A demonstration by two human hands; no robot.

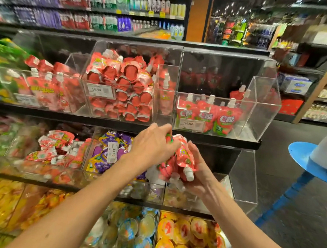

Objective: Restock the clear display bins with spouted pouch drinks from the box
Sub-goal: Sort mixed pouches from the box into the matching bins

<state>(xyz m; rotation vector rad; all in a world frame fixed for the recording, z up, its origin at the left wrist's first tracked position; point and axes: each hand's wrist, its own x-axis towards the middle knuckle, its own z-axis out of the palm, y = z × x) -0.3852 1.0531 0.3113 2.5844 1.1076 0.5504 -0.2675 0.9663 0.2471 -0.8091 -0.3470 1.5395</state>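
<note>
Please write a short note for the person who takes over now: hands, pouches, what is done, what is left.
Left hand grips the top of the bundle of red pouches; right hand holds it from below.
Bundle is below the top right bin.
Done: middle bin full; top right bin has a few standing pouches.
To do: probably place the bundle there. Box not in view.

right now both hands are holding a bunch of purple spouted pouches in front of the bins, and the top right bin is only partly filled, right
Almost. In the head view the spouted pouches held by the left hand and right hand are red, not purple; the purple pouches lie further left, unheld. The top right bin is indeed only partly filled.
</note>
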